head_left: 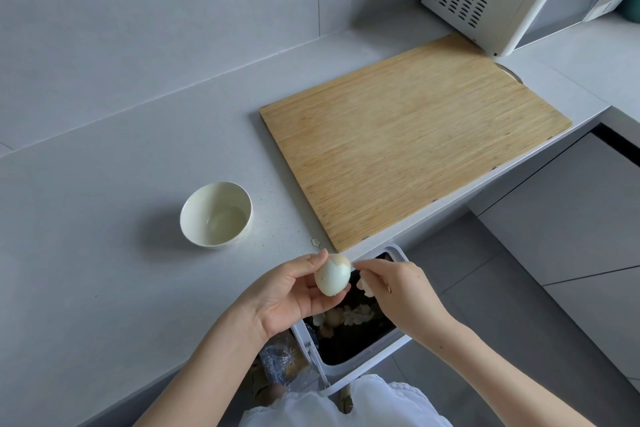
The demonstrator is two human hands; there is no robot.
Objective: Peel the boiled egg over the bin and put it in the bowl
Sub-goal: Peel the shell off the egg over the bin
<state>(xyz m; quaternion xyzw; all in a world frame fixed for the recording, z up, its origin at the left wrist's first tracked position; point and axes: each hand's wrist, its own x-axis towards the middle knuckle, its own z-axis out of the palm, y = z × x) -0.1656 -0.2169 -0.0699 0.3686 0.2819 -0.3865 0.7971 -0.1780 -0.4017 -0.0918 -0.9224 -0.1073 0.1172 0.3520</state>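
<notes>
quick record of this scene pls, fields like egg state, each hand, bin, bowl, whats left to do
egg: egg mostly peeled, a brown shell patch left at its top
left hand: left hand holds the egg over the bin
right hand: right hand pinches shell pieces beside the egg
bin: bin open below the hands, shell bits inside
bowl: bowl on the counter, no egg in it
stray: shell chip on the counter by the cutting board
left to do: remove last patch, put egg in bowl
</notes>
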